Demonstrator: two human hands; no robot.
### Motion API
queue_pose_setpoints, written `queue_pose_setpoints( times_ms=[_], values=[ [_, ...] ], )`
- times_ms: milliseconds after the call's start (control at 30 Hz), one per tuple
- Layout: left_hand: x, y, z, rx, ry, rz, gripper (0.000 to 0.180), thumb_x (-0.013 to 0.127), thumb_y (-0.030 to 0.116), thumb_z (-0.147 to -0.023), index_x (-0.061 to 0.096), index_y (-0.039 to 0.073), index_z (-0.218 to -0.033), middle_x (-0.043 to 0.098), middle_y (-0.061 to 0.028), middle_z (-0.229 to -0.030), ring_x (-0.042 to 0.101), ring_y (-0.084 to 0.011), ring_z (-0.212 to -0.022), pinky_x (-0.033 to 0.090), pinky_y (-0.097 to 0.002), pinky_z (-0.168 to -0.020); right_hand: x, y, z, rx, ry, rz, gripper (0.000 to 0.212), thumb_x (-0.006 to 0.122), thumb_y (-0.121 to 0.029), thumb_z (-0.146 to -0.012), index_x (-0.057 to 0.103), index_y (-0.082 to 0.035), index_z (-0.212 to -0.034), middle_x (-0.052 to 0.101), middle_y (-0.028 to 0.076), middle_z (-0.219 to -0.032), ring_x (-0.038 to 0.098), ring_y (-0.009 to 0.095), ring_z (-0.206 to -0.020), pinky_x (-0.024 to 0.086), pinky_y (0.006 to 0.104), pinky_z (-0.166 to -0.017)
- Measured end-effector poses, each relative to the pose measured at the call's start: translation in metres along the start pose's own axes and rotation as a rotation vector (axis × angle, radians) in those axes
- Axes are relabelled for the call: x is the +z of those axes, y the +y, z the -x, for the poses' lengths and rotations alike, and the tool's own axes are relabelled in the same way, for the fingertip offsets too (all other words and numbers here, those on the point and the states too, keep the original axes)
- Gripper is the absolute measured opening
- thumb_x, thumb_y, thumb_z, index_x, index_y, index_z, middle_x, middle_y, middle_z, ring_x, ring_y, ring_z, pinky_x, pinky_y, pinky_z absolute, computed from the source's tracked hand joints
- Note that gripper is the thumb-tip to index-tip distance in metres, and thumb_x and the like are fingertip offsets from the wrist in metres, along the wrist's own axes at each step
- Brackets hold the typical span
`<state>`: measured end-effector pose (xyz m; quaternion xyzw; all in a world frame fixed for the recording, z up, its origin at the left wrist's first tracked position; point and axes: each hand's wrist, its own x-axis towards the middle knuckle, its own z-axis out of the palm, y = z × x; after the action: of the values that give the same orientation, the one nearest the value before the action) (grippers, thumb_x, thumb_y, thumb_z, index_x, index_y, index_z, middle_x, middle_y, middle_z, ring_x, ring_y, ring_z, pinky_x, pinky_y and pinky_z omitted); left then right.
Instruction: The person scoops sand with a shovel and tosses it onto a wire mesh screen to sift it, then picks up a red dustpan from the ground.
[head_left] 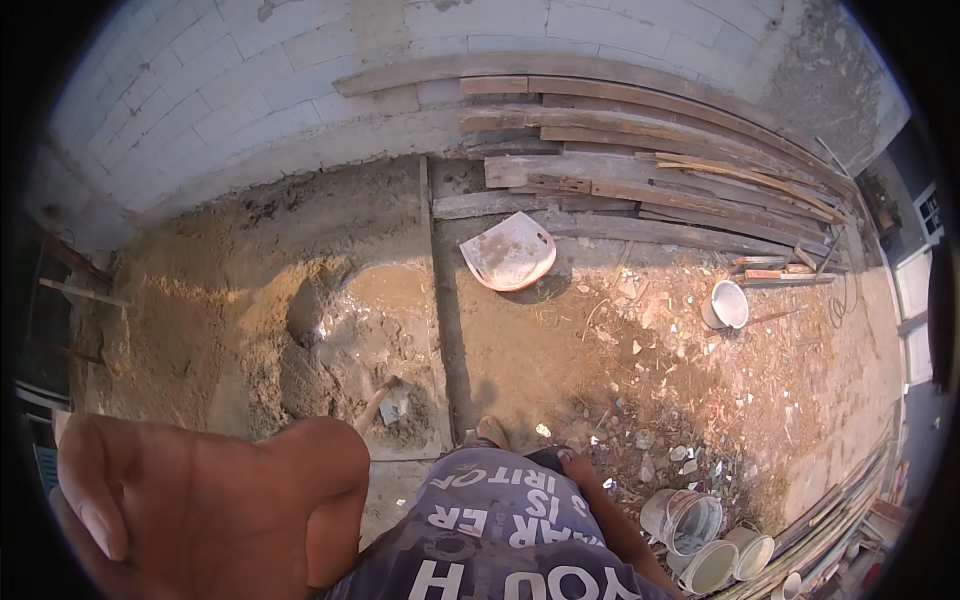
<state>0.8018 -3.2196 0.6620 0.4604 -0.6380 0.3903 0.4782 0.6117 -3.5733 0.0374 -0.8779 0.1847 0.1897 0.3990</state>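
My left hand [205, 490] is raised very close at the lower left, its wrist bent and its fingers curled downward. Whatever lies inside the curled fingers is hidden. My right arm [620, 525] hangs beside my printed grey shirt [500, 510]. The right hand [572, 463] is small and partly hidden near a dark patch by my body, so its grip is unclear. Ahead on the left lies a heap of wet sand or mortar [270, 350] with a puddle [385, 287]. A wooden-handled tool with a grey metal blade [395, 407] rests in the mix, apart from both hands.
A D-shaped pale tub [510, 250] sits beyond a narrow dividing strip [436, 300]. Long wooden planks [620, 170] are stacked against the block wall [250, 70]. A white bucket [727, 305] stands amid rubble, and several buckets [685, 520] cluster at the lower right.
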Motion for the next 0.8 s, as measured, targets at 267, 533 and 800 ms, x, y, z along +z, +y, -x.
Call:
queue_pose_setpoints(
  times_ms=[267, 533, 800],
  values=[
    [0.053, -0.11, 0.354, -1.967, -0.46, -0.055, 0.029, 0.067, 0.026, -0.087, 0.059, 0.002, -0.101, 0.062, -0.0133, -0.096, 0.062, -0.0242, -0.087, 0.048, -0.0343, -0.076, -0.123, -0.151, -0.212, 0.087, -0.184, 0.37, 0.047, 0.058, -0.042, -0.086, 0.064, -0.003, -0.111, 0.062, 0.019, -0.115, 0.058, 0.037, -0.109, 0.045, 0.0414, -0.093],
    [0.171, 0.083, 0.577, -2.856, -0.36, 0.236, 0.079, 0.061, 0.052, -0.082, 0.036, 0.005, -0.14, 0.05, -0.0232, -0.132, 0.049, -0.0377, -0.121, 0.041, -0.0416, -0.1, -0.091, -0.115, -0.505, 0.13, -0.696, 0.938, 0.045, 0.057, -0.039, -0.087, 0.062, -0.007, -0.118, 0.059, 0.016, -0.123, 0.055, 0.033, -0.116, 0.043, 0.0415, -0.097],
    [0.214, -0.058, 0.605, -3.34, 0.526, -0.149, 0.074, 0.061, 0.051, -0.082, 0.04, 0.006, -0.137, 0.052, -0.0226, -0.128, 0.052, -0.0363, -0.118, 0.042, -0.0409, -0.098, 0.03, -0.107, -0.731, -0.363, -0.782, 1.489, 0.044, 0.043, -0.027, -0.09, 0.058, -0.014, -0.129, 0.018, 0.008, -0.156, 0.007, 0.035, -0.143, 0.011, 0.0529, -0.112]
  ],
)
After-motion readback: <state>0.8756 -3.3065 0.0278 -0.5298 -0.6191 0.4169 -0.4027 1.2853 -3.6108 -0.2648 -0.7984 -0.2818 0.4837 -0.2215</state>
